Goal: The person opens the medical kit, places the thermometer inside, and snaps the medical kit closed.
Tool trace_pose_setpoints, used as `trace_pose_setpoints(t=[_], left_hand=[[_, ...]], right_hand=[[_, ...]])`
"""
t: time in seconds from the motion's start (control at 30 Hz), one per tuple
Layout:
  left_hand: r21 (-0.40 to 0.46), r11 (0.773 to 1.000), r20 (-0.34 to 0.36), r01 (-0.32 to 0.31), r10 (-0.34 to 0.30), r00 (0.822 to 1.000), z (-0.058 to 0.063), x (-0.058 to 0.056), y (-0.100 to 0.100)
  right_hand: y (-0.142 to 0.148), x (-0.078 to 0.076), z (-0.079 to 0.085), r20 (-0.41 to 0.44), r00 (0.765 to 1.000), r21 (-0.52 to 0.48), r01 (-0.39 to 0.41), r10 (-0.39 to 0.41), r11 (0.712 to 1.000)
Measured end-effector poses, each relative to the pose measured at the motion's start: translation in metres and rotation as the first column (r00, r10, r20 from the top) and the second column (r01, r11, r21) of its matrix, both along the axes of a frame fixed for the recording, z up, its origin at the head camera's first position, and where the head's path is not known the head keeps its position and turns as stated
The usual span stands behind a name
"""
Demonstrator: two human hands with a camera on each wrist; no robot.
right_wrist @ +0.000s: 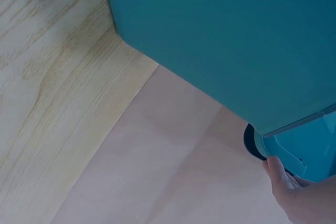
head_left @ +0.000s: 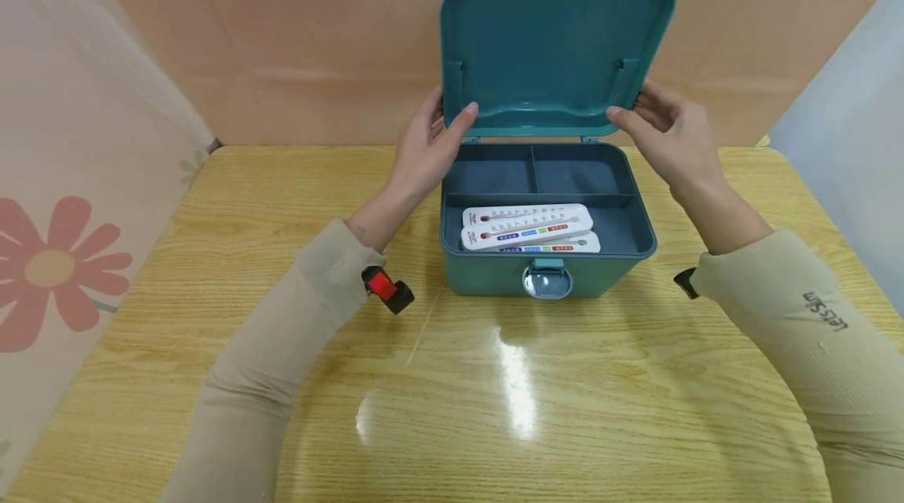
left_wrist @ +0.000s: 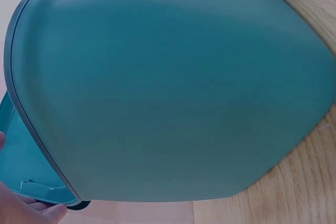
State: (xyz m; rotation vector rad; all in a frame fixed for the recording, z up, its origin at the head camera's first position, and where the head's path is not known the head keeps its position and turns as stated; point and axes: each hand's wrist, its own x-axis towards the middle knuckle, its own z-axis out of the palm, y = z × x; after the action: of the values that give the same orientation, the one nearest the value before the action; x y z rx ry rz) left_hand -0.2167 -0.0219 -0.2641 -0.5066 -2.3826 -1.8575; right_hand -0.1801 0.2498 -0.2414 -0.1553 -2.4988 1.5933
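Note:
A teal storage box (head_left: 480, 275) stands on the table, its hinged lid (head_left: 554, 48) raised at the back. My left hand (head_left: 427, 150) grips the lid's lower left edge, thumb on the inner face and fingers behind. At the opposite edge, my right hand (head_left: 678, 142) holds the lid the same way. Several white thermometers (head_left: 523, 235) lie overlapping in the box's front compartment. A clear latch (head_left: 547, 282) hangs at the front. In the left wrist view the box's side wall (left_wrist: 168, 87) fills most of the picture, with the left hand (left_wrist: 26, 211) at the lower corner.
Two smaller compartments lie behind a dark divider (head_left: 540, 199) in the box. The wooden table (head_left: 452, 409) ends at a peach-coloured backdrop (head_left: 304, 40). A flowered cloth (head_left: 155, 95) hangs on the left, and a pale wall (head_left: 847, 111) stands on the right.

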Motion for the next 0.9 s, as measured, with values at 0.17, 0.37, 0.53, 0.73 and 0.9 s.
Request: trace_pose_setpoints(t=[0.17,0.37,0.53,0.73,0.9], left_hand=[[0.013,1.000,-0.008,-0.005,0.005,1.000,0.000,0.002,0.000],[0.032,0.999,0.012,-0.017,0.017,1.000,0.001,0.006,0.000],[0.027,0.999,0.025,-0.030,0.029,0.999,0.003,0.008,-0.001],[0.022,0.999,0.028,-0.046,0.045,0.999,0.004,0.010,-0.002],[0.023,0.999,0.021,-0.040,0.040,0.999,0.006,0.013,-0.003]], right_hand=[[-0.001,0.002,0.000,-0.010,1.000,0.026,0.021,-0.020,0.999],[-0.001,0.004,0.000,-0.068,0.997,-0.002,0.045,-0.045,0.999],[-0.002,0.005,0.002,-0.079,0.995,-0.033,0.053,-0.056,0.998],[-0.002,0.006,0.003,-0.085,0.995,-0.071,0.050,-0.056,0.996],[-0.001,0.008,0.004,-0.103,0.993,-0.096,0.046,-0.056,0.994]])
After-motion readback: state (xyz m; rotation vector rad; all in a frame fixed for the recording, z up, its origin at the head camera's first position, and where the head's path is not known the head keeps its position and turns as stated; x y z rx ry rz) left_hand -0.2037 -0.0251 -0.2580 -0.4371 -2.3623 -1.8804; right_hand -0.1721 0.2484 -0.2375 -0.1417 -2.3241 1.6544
